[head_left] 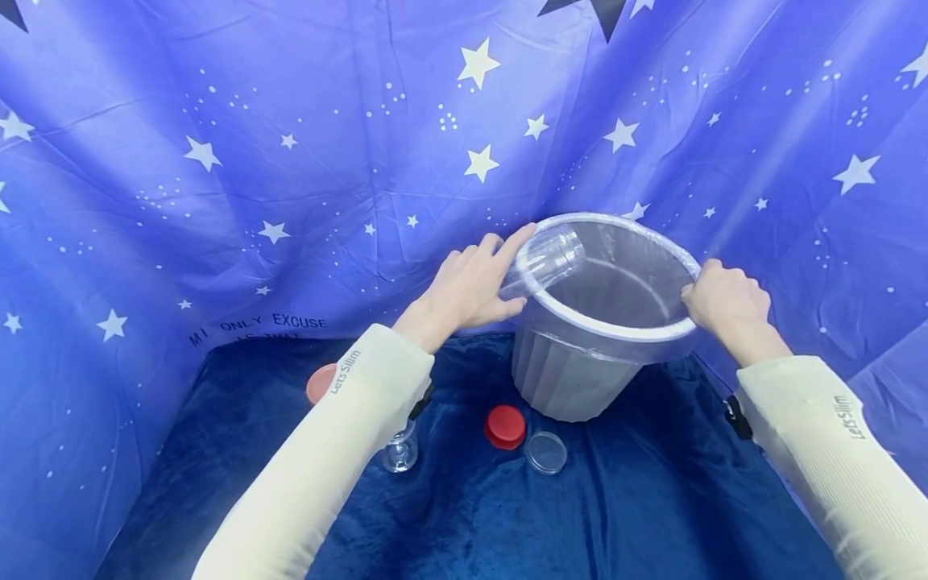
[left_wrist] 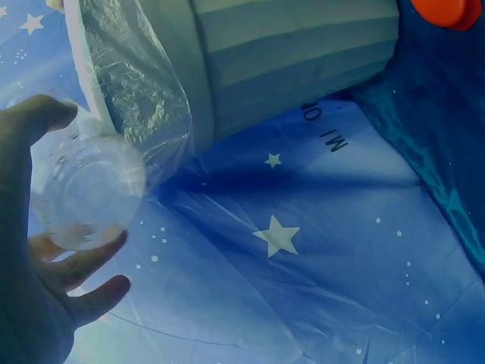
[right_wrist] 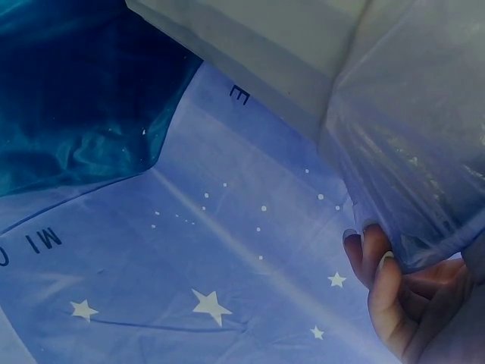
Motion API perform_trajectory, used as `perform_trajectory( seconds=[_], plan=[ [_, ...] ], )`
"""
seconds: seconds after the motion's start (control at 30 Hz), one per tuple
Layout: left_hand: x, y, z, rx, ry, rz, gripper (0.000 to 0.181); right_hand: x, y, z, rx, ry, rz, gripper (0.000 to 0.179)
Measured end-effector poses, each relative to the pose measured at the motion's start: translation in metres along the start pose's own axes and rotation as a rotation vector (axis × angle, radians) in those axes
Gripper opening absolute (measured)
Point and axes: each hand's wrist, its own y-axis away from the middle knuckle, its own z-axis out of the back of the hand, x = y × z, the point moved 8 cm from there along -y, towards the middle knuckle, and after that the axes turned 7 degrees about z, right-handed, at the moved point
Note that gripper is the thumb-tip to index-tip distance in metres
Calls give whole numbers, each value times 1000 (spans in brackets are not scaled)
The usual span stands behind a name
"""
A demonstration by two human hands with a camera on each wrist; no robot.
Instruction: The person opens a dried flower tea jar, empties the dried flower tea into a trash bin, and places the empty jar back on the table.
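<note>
My left hand (head_left: 467,282) holds a clear plastic jar (head_left: 551,256) on its side across the left rim of a grey trash bin (head_left: 569,374). The jar's far end reaches over the opening. In the left wrist view, thumb and fingers curl round the jar, and its round base (left_wrist: 95,189) faces the camera. A clear bag (left_wrist: 140,83) lines the bin and folds down outside the rim. On the bin's right side, my right hand (head_left: 728,304) grips the rim through the liner (right_wrist: 413,174). The bin leans, its mouth turned partly towards me.
A red lid (head_left: 505,427) and a clear round lid (head_left: 547,453) lie on the dark blue cloth (head_left: 464,524) before the bin. Another clear container (head_left: 400,453) and a salmon-coloured round piece (head_left: 320,383) are partly hidden by my left arm. A starry curtain (head_left: 326,161) hangs behind.
</note>
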Motion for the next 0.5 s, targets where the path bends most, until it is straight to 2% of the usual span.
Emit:
perform_trajectory(
  seconds=[0.13,0.33,0.5],
  plan=[
    [-1,0,-2,22,-16,-2,89,-1,-1,0,1,1,-4,47],
    [-1,-3,-4,50,-17,36,88,-1,-2,-1,-5,-1,-2,46],
    [-5,-5,-2,41,-33,70,83,-1,-2,-1,-7,-2,-3,45]
  ],
)
